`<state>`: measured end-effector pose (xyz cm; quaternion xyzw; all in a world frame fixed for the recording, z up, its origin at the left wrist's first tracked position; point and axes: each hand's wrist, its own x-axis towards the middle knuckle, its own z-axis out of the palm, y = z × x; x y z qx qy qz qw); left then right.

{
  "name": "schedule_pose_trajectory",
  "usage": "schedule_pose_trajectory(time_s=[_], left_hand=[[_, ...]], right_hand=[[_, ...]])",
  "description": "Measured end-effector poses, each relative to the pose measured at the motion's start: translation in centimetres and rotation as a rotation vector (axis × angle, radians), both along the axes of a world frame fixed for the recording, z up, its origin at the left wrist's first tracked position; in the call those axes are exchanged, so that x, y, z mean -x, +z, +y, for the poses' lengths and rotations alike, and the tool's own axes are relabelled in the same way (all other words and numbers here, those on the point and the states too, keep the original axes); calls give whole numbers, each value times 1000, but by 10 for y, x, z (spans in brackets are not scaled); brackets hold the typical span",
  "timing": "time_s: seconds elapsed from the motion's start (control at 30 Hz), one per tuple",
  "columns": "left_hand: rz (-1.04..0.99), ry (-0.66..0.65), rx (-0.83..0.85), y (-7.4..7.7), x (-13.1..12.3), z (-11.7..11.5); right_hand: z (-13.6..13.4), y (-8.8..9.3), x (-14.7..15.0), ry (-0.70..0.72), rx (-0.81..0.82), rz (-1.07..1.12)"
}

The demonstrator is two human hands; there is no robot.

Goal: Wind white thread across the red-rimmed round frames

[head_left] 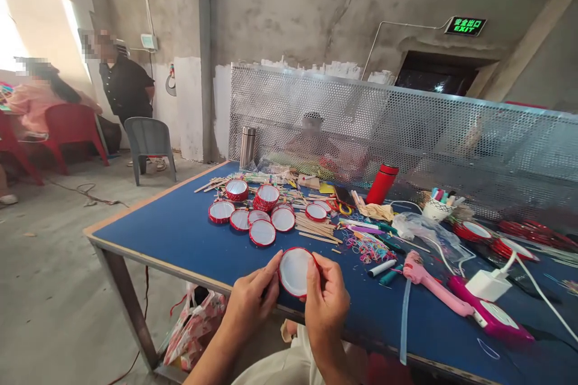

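Observation:
Between my hands, over the table's front edge, is a small round white disc with a red rim (294, 272). My left hand (255, 295) is closed on its left edge. On its right side my right hand (327, 295) grips the rim, with the thumb lying over the white face. Several similar red-rimmed discs (262, 233) lie on the blue table beyond my hands, some of them in stacks (267, 195). Wooden sticks (316, 225) are spread beside them. To the right lie a tangle of coloured rubber bands (368, 246) and a pink glue gun (438, 286) with a clear glue stick.
A white charger (487, 283) and magenta power strip (510, 322) sit at the right with cables. Behind stand a red bottle (382, 184), a steel flask (247, 148) and a pen cup (437, 209). A perforated metal panel (334, 126) borders the table's back. Two people are at far left.

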<state>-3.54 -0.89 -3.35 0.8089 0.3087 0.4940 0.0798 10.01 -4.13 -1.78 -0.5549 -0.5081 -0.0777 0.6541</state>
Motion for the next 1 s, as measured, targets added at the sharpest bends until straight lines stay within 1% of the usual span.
schedule_pose_trajectory(time_s=[0.1,0.17,0.3,0.33,0.4,0.43,0.5,0.57,0.63,0.67,0.73,0.8,0.87,0.93,1.0], left_hand=[[25,-87,44,2,3,-2],[25,-147,113,4,5,-2],[-75,-181,394,12,9,2],[-118,-178,458,15,10,3],[-193,-186,534,21,12,7],[-212,-206,566,24,13,9],[-220,-286,661,30,15,11],[-211,-377,800,35,15,13],[-217,-402,916,39,13,14],[-221,-396,946,41,12,14],[-211,-382,961,44,8,16],[-188,-371,943,45,6,18],[-158,-352,911,44,4,20],[-133,-309,866,41,3,21],[-117,-253,817,37,2,22]], right_hand=[[0,1,-2,-26,-40,-12],[0,1,-3,-28,-51,-3],[0,2,-3,-10,-49,18],[0,3,-3,15,-33,9],[-1,3,-1,99,14,-33],[0,3,1,148,39,-63],[1,3,5,227,90,-111],[1,3,9,258,141,-125],[-1,8,8,237,231,-173],[-3,13,5,211,299,-231],[-10,30,-10,116,466,-379],[-17,52,-34,-33,635,-500],[-18,76,-66,-227,837,-632],[-10,93,-99,-280,908,-664],[8,102,-129,-299,975,-679]])
